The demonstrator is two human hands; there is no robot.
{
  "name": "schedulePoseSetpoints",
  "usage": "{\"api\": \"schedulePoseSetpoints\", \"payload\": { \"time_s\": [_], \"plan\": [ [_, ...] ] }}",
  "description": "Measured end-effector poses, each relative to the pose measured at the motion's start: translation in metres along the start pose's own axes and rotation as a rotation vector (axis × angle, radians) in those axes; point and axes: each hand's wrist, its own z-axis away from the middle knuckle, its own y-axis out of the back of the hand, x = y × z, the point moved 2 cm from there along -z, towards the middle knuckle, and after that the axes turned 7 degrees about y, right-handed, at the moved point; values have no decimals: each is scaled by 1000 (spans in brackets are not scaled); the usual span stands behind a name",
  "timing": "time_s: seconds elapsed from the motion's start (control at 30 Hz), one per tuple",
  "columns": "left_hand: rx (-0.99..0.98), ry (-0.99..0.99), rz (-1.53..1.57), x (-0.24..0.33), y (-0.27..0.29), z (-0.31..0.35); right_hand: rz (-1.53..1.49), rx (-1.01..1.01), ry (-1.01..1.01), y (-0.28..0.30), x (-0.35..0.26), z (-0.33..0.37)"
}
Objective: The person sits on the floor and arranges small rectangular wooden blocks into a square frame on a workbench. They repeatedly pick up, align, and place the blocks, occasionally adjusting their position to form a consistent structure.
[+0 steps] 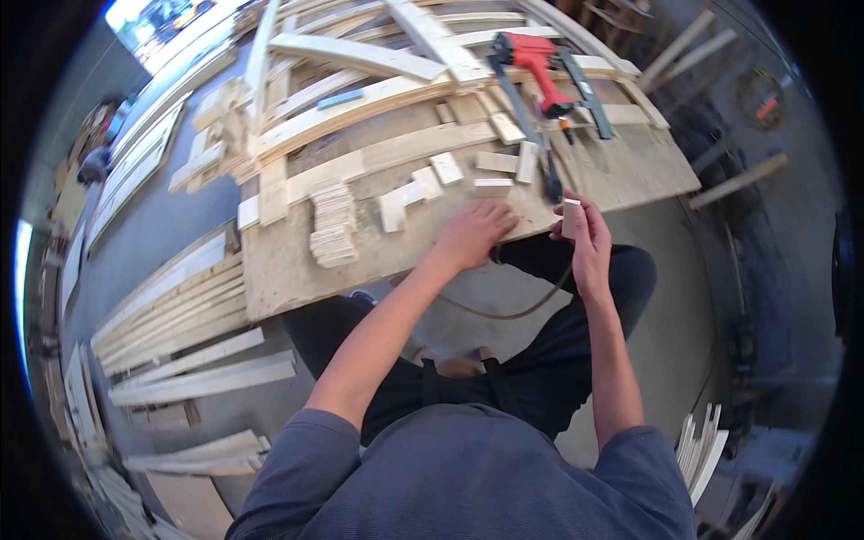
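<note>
In my right hand (591, 252), a small pale wood block (571, 220) is pinched between thumb and fingers at the table's front edge. Flat on the tabletop lies my left hand (472, 234), its fingers stretched out and no object visible in them. Just beyond those fingertips sits another wood block (492, 188). Several more short blocks (427, 184) are scattered to the left and behind. The dark handle of a tool (553, 186) points toward my right hand. Farther back, a red nail gun (533, 67) rests on the boards.
A stack of thin wood pieces (333, 225) stands on the wooden table (283, 279). Long boards (351, 94) pile up across its far side, with a blue strip (340, 99) on them. A hose (504, 315) hangs below the front edge. More planks (207, 378) lie at the left.
</note>
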Motion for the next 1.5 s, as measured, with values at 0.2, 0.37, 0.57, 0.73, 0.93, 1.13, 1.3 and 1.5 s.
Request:
{"api": "schedulePoseSetpoints", "payload": {
  "time_s": [0.2,0.37,0.57,0.73,0.93,1.13,1.3,1.5],
  "plan": [
    [124,-61,48,0,-17,-3,17,-252,-19,-56,-1,-44],
    [174,-57,37,-2,-12,1,368,-598,152,-100,-15,-92],
    [-109,16,38,5,-29,5,231,-546,83,-103,45,-103],
    [31,-139,124,42,13,45,518,-395,504,-88,58,-99],
    [-653,456,659,75,-96,224,523,-502,696,-114,62,-67],
    [-1287,418,772,92,-184,234,682,-657,744,-114,80,-63],
    [-1318,510,843,102,-181,233,651,-748,543,-117,89,-60],
    [-1418,570,978,140,-176,211,601,-804,451,-116,88,-62]
  ]
}}
